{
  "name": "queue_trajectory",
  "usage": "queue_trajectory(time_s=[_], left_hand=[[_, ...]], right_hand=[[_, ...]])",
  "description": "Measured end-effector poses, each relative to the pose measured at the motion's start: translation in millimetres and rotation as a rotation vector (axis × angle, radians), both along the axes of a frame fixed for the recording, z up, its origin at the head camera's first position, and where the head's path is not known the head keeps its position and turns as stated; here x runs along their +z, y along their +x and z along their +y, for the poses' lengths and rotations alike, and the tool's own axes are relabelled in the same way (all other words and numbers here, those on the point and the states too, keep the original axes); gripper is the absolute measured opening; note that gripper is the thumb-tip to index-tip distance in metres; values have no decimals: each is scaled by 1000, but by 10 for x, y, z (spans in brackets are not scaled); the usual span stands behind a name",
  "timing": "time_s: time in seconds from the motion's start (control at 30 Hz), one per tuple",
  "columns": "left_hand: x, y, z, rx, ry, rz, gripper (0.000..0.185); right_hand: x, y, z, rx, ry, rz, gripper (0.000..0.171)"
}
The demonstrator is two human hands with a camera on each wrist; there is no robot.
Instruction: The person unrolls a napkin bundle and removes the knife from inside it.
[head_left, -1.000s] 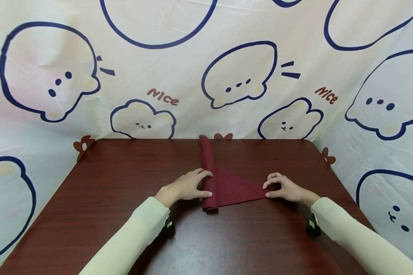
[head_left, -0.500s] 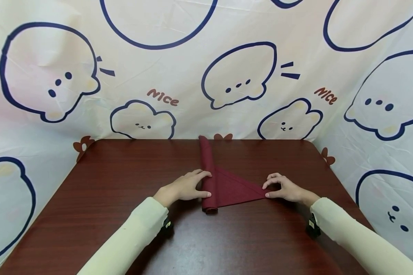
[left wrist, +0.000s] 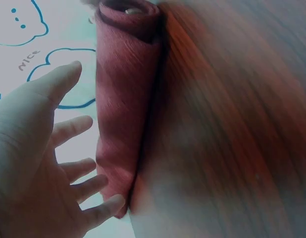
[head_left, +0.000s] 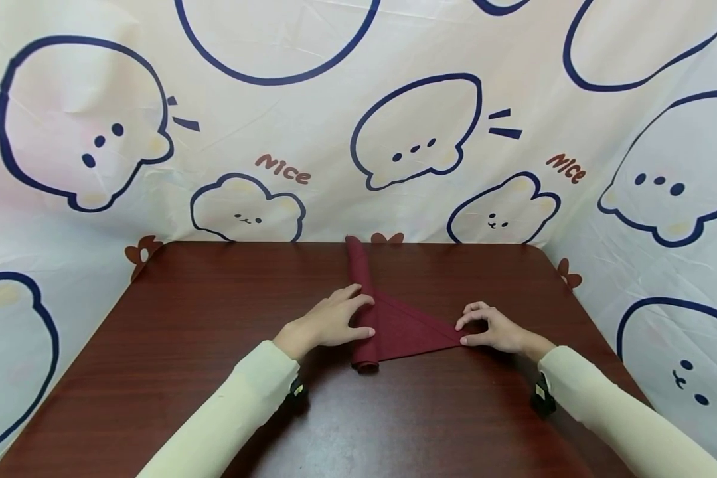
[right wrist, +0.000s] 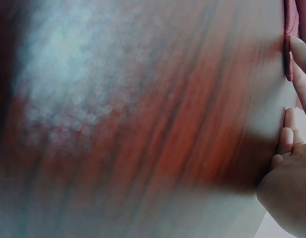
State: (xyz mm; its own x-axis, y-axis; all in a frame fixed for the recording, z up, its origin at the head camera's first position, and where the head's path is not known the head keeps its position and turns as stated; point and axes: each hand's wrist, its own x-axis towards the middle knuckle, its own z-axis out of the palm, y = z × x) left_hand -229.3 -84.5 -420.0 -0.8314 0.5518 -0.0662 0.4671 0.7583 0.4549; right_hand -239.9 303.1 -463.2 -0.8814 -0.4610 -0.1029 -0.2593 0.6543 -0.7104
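The left hand (head_left: 328, 322) lies with fingers spread and straight on the rolled edge of the maroon napkin (head_left: 394, 328). The right hand (head_left: 492, 328) pinches the napkin's pointed corner on the table (head_left: 215, 318). The backdrop (head_left: 275, 99) reads "Nice".

The napkin (head_left: 394, 325) is a plain dark maroon, no pattern, its rolled edge the same shade. The table (head_left: 215, 312) beneath is reddish-brown wood grain with a glossy sheen — pale glare near the front. Both sleeves (head_left: 227, 418) are pale cream. The backdrop (head_left: 334, 133) is off-white, printed with cartoon blob animals outlined in navy — dot eyes, faint yellow and pink blushes — plus rust-brown "Nice" lettering and small rust-brown flowers.
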Motion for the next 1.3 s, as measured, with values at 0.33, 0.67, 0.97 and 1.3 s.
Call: queue_trajectory(time_s=[0.33, 0.67, 0.97, 1.3], left_hand=[[-17, 119, 229, -85, -74, 90, 64], [-85, 150, 271, -90, -206, 105, 69], [-93, 127, 164, -97, -191, 81, 70], [-85, 121, 7, -73, -168, 52, 75]], right_hand=[[-18, -8, 3, 7, 0, 17, 18], [-9, -4, 6, 10, 0, 10, 19], [-18, -10, 18, 13, 1, 17, 19], [-48, -39, 37, 9, 9, 5, 18]])
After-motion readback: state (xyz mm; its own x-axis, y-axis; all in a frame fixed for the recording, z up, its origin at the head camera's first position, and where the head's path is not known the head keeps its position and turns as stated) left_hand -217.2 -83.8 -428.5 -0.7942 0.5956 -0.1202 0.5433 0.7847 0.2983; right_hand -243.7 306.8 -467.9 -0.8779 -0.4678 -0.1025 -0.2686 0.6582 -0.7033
